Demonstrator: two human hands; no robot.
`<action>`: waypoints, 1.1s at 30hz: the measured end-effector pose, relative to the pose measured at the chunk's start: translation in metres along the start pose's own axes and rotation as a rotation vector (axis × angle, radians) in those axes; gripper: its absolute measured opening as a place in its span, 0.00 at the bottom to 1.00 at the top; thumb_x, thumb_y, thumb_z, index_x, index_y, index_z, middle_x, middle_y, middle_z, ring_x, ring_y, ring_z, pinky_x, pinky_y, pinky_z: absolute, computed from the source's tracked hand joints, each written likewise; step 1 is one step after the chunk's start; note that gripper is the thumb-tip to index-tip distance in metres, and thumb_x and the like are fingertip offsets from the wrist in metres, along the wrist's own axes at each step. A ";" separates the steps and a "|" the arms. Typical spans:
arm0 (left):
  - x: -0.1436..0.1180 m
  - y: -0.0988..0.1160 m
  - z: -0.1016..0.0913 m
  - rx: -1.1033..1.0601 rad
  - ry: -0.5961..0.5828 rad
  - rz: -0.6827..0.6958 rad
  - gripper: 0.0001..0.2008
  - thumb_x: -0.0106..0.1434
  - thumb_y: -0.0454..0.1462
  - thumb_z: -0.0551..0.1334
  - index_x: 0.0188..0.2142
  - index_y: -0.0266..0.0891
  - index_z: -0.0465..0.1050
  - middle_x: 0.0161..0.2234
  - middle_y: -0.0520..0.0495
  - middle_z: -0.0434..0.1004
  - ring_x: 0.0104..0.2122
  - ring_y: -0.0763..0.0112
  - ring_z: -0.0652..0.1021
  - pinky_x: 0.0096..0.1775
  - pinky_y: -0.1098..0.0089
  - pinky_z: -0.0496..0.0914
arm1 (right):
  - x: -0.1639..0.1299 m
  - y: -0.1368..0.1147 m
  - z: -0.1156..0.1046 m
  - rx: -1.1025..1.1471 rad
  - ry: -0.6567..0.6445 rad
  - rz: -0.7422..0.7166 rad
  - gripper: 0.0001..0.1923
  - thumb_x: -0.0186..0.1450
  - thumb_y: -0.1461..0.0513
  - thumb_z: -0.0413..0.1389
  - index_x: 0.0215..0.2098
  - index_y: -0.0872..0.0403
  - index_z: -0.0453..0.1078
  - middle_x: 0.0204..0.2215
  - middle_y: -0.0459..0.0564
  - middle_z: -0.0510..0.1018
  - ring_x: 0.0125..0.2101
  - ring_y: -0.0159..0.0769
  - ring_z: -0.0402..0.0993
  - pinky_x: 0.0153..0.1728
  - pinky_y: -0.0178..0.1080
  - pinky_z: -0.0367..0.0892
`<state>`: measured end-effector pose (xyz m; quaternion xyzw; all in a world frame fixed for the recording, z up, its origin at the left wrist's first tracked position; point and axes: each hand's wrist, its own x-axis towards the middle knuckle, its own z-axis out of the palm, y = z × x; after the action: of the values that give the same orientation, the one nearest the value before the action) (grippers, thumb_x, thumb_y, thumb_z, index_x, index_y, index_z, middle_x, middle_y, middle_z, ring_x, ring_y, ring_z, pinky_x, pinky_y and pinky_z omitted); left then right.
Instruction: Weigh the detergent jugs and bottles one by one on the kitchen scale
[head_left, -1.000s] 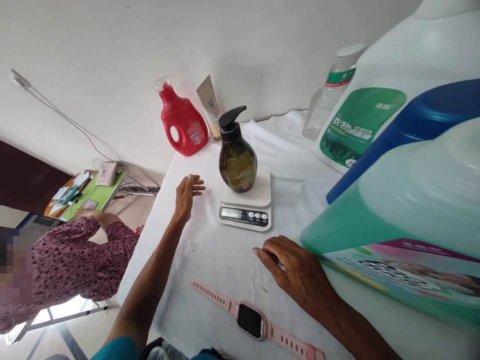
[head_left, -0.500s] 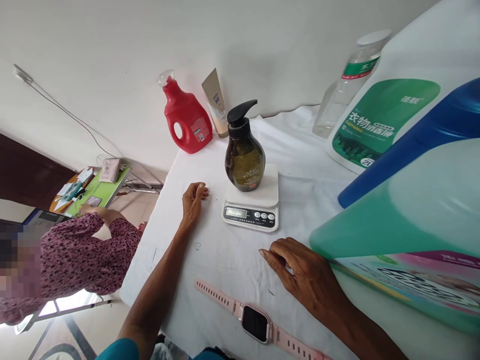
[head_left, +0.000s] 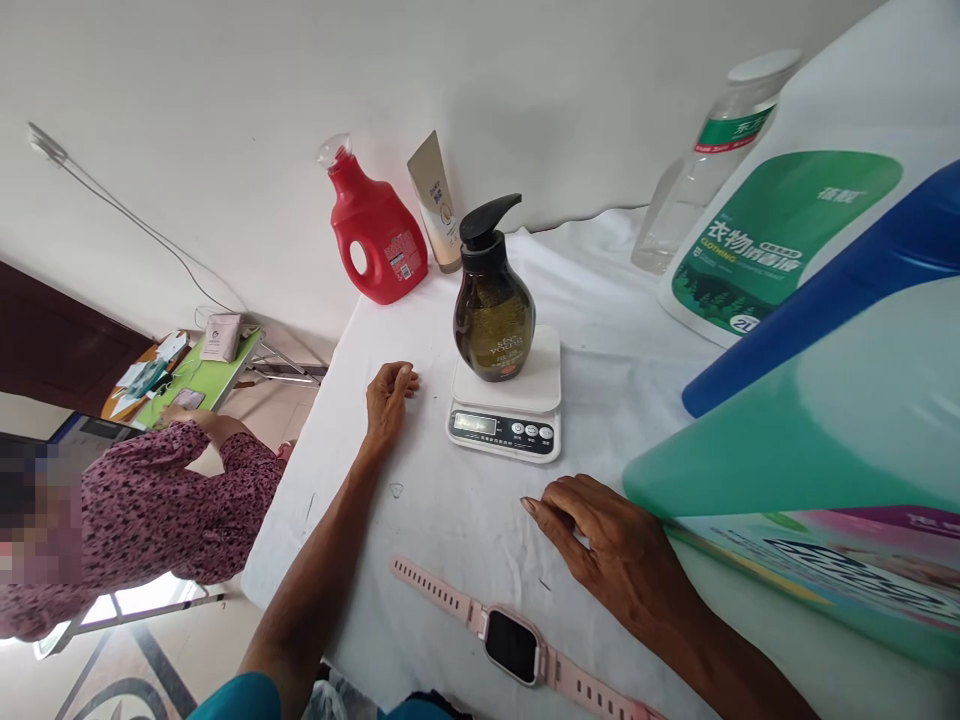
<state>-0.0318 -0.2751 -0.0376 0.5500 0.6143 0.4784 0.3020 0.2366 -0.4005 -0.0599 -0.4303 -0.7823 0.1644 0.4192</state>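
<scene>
Hands empty: left hand loosely curled, resting on surface left of scale; right hand flat, palm down, near watch.

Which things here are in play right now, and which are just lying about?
In play: pump bottle standing on scale; left hand and right hand resting empty on the cloth.
Lying about: red jug, tube, clear bottle, watch.

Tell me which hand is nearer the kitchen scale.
Left. The left hand rests on the white cloth just left of the kitchen scale, level with it. The right hand lies flat in front of it, farther off, toward the pink watch.
</scene>
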 end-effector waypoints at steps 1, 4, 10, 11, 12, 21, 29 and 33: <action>0.000 0.001 0.000 -0.006 -0.005 -0.008 0.19 0.68 0.52 0.59 0.42 0.38 0.75 0.37 0.43 0.80 0.35 0.68 0.79 0.38 0.66 0.74 | 0.000 0.000 0.000 -0.003 0.004 -0.003 0.17 0.76 0.60 0.51 0.27 0.51 0.59 0.23 0.44 0.66 0.24 0.30 0.63 0.27 0.37 0.57; -0.002 0.013 0.002 -0.014 -0.008 -0.022 0.20 0.68 0.52 0.59 0.44 0.38 0.74 0.42 0.41 0.80 0.38 0.66 0.80 0.39 0.66 0.74 | 0.000 0.000 0.001 -0.010 0.010 -0.003 0.18 0.76 0.60 0.51 0.27 0.51 0.58 0.22 0.43 0.65 0.24 0.30 0.62 0.27 0.37 0.57; -0.010 0.067 0.030 0.018 -0.092 0.202 0.29 0.58 0.49 0.71 0.56 0.44 0.69 0.55 0.38 0.76 0.56 0.57 0.76 0.53 0.59 0.70 | 0.001 0.001 0.002 0.013 -0.003 0.006 0.17 0.75 0.61 0.51 0.27 0.51 0.58 0.22 0.43 0.66 0.24 0.31 0.64 0.28 0.37 0.57; -0.009 0.075 0.037 0.019 -0.124 0.244 0.32 0.56 0.49 0.73 0.57 0.45 0.68 0.56 0.38 0.75 0.57 0.56 0.75 0.55 0.58 0.69 | 0.001 0.001 0.002 0.016 -0.002 0.011 0.17 0.75 0.61 0.51 0.27 0.51 0.58 0.23 0.44 0.66 0.25 0.31 0.64 0.28 0.37 0.58; -0.008 0.081 0.045 0.021 -0.154 0.276 0.34 0.54 0.49 0.74 0.57 0.45 0.67 0.56 0.39 0.75 0.57 0.55 0.75 0.54 0.58 0.70 | 0.001 0.001 0.001 0.019 -0.003 0.015 0.17 0.75 0.61 0.51 0.27 0.51 0.58 0.23 0.44 0.66 0.25 0.31 0.65 0.28 0.37 0.58; 0.004 0.096 0.072 0.026 -0.173 0.180 0.18 0.51 0.42 0.76 0.37 0.40 0.74 0.33 0.48 0.82 0.33 0.63 0.80 0.35 0.64 0.73 | 0.000 0.000 0.000 0.018 0.026 -0.006 0.16 0.75 0.62 0.51 0.28 0.52 0.60 0.23 0.43 0.66 0.24 0.30 0.64 0.28 0.36 0.58; -0.008 0.116 0.058 -0.103 -0.270 0.137 0.13 0.54 0.41 0.74 0.37 0.42 0.76 0.34 0.48 0.84 0.34 0.61 0.82 0.37 0.63 0.77 | 0.002 0.000 -0.001 -0.003 0.015 -0.052 0.14 0.76 0.62 0.51 0.31 0.52 0.61 0.24 0.43 0.68 0.26 0.30 0.66 0.30 0.36 0.59; 0.000 0.116 0.051 -0.108 -0.211 0.185 0.13 0.54 0.41 0.74 0.37 0.42 0.77 0.37 0.48 0.84 0.38 0.60 0.82 0.39 0.63 0.77 | 0.002 0.000 -0.001 0.009 0.012 -0.061 0.13 0.76 0.62 0.51 0.31 0.52 0.61 0.25 0.43 0.68 0.26 0.30 0.66 0.31 0.36 0.60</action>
<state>0.0591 -0.2689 0.0507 0.6344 0.4995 0.4760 0.3486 0.2371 -0.3991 -0.0587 -0.4054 -0.7918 0.1527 0.4305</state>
